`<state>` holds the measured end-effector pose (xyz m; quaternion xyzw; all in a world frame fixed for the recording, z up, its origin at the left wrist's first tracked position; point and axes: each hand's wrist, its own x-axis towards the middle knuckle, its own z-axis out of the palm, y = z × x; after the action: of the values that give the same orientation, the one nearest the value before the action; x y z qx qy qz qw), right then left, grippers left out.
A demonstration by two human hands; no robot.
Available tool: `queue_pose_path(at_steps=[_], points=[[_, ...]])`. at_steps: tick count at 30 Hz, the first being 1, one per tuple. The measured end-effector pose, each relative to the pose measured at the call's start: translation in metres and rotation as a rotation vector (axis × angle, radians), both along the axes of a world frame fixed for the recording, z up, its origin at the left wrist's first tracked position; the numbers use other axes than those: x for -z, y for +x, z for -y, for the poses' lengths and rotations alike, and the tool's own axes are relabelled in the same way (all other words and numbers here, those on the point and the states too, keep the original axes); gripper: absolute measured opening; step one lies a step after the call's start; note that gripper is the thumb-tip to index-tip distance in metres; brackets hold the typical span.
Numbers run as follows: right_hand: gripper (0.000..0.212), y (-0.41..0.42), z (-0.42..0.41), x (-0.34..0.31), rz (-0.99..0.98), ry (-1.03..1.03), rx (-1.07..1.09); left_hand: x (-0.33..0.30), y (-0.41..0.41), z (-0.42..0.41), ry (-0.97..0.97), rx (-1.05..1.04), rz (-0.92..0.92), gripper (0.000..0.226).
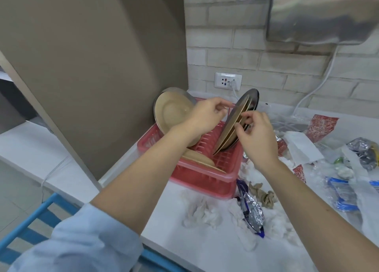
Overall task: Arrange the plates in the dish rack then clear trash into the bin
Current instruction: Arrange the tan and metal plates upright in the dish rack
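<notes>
Over the red dish rack (207, 169) we are on the plate step: our right hand (256, 136) pinches the leaning plates (235, 120), the grip clamped on their rims; our left hand (205, 116) curls loosely, holding nothing. Next we seat them upright in slots. Right of the grip, trash (252, 210) litters the white bench (205, 251) below brick wall (235, 52).

dish rack (205, 169): red plastic | plates (231, 126): glossy, perhaps ceramic | wrapper (253, 212): shiny foil
</notes>
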<state>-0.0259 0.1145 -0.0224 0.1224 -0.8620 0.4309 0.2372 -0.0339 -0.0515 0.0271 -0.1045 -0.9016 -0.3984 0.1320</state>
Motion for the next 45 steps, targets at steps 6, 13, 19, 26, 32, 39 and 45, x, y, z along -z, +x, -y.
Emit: queue_pose_path(at_steps=[6,13,19,26,32,39,45], points=[[0.034,-0.008,-0.001,-0.001,0.001,0.089,0.021,0.006,-0.036,-0.030,0.036,-0.028,0.157,0.034],[0.034,-0.014,-0.005,0.003,-0.014,0.064,-0.020,0.016,-0.039,-0.030,0.231,-0.021,0.310,0.039],[0.033,-0.016,-0.008,0.007,-0.070,0.072,0.027,0.016,-0.038,-0.029,0.201,-0.054,0.272,0.038],[0.044,-0.013,-0.001,0.010,-0.054,0.150,0.055,0.004,-0.041,-0.039,-0.088,-0.079,0.161,0.026],[0.042,-0.004,0.004,0.006,-0.129,0.315,0.090,-0.002,-0.036,-0.013,0.027,-0.190,0.212,0.033],[0.061,0.008,0.026,-0.002,-0.217,0.443,0.114,-0.032,-0.018,0.019,0.318,-0.358,0.128,0.034],[0.058,0.015,0.045,-0.015,-0.145,0.331,-0.113,-0.053,0.005,0.033,0.667,-0.344,0.119,0.028]])
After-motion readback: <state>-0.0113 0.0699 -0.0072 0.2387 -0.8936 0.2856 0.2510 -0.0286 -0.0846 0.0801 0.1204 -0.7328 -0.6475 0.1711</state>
